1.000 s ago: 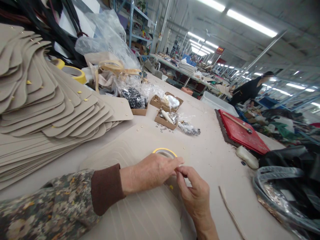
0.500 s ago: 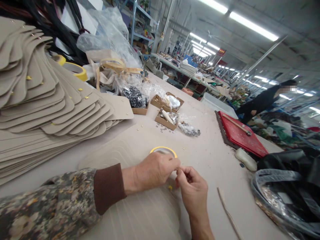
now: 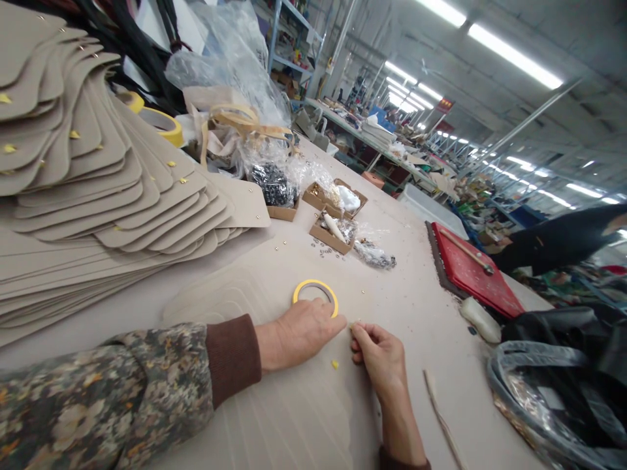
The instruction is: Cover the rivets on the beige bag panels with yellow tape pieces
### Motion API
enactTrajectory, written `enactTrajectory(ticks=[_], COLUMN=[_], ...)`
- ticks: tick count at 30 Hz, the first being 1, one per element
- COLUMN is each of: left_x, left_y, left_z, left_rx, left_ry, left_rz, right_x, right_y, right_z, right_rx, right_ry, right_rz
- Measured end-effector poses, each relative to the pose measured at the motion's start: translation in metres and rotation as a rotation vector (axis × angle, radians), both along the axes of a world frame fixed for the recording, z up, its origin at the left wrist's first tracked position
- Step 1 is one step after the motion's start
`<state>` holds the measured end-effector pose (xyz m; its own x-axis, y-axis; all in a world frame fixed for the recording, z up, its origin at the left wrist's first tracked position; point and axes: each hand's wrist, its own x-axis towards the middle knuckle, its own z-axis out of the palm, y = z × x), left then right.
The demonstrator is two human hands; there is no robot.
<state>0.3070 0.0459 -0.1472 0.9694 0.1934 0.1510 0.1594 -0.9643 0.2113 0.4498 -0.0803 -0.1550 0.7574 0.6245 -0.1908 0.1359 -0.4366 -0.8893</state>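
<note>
The left hand (image 3: pixel 298 334) has dropped flat onto the beige panel (image 3: pixel 294 418). Its fingers lie loose and grip nothing, and its fingertips touch the yellow tape roll (image 3: pixel 316 282) at its 12 o'clock. The right hand (image 3: pixel 378 356), at 3 o'clock, has separated from the left hand, with its fingertips pinched together. Anything held between them is too small to tell.

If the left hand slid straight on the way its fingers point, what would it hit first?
Most likely the right hand: its curled fingers sit just ahead of the left hand. The tape roll lies beside that line, on the far side, and is probably missed.
</note>
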Motion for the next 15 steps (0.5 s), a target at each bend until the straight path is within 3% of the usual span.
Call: enactTrajectory(ticks=[9,15], left_x=[-0.002,-0.006], left_y=[-0.001,0.0], left_z=[0.005,0.004], left_rx=[-0.013,-0.026], left_ry=[0.023,0.017], left_rz=[-0.001,-0.006], right_x=[-0.002,0.001], right_y=[0.008,-0.005], right_z=[0.001,-0.004], right_rx=[-0.206,-0.09], right_ry=[-0.309,-0.21], right_rz=[0.046,-0.011])
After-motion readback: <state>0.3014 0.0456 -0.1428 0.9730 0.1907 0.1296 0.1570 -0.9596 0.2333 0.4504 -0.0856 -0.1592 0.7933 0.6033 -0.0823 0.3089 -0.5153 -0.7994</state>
